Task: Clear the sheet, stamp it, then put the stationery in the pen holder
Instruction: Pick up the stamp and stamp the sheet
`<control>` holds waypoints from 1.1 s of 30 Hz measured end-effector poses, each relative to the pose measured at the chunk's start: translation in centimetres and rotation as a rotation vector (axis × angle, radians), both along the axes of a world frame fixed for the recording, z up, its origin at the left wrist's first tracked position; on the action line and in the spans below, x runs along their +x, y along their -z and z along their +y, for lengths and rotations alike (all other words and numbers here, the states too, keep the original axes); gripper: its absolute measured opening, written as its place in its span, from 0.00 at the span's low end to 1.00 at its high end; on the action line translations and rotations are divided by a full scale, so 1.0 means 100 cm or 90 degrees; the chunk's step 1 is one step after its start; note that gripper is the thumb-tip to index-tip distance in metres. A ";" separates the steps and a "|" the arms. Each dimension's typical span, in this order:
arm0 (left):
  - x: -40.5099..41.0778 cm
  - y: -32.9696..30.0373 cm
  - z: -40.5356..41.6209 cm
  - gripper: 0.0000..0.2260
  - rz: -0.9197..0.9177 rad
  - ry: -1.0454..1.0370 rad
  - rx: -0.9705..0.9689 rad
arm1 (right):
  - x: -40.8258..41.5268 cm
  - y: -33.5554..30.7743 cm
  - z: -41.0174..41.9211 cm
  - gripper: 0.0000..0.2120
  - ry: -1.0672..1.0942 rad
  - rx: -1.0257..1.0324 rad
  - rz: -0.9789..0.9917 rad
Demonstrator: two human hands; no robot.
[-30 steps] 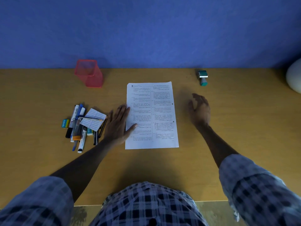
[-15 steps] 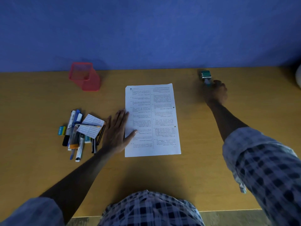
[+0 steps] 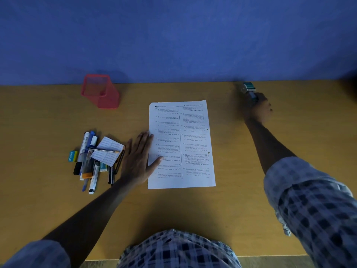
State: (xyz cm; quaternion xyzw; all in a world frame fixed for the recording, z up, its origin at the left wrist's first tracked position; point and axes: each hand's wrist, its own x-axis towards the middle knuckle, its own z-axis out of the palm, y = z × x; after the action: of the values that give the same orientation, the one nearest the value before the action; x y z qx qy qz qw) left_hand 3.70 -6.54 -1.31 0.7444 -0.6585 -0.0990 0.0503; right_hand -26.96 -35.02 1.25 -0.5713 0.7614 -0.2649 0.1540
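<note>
While left hand (image 3: 138, 158) lies flat, fingers spread on sheet (image 3: 181, 146), outstretched right hand (image 3: 257, 108) grips stamp (image 3: 249, 90)

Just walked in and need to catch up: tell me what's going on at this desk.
A person is preparing to stamp a printed sheet. The left hand lies flat on the sheet's left edge, holding it down. The right hand has reached to the far right and is closed on the teal stamp, which looks tilted. The pens and cards lie piled left of the sheet; the red pen holder looks empty.
</note>
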 end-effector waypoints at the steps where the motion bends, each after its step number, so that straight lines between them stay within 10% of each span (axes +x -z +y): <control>1: 0.000 0.000 0.000 0.35 0.000 0.001 -0.002 | -0.001 -0.002 0.003 0.17 -0.015 -0.015 -0.036; 27: 0.001 0.003 0.001 0.36 -0.005 0.005 -0.019 | 0.034 -0.101 0.173 0.06 -0.187 0.232 -1.073; 33: 0.001 0.003 0.003 0.35 -0.006 0.009 -0.025 | 0.036 -0.121 0.209 0.22 -0.305 0.291 -1.206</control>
State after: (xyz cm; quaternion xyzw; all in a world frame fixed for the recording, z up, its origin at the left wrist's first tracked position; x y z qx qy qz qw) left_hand 3.81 -6.27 -1.64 0.7391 -0.6657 -0.0830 0.0608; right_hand -23.39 -14.14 13.34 -0.2202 0.2223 -0.4201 0.8518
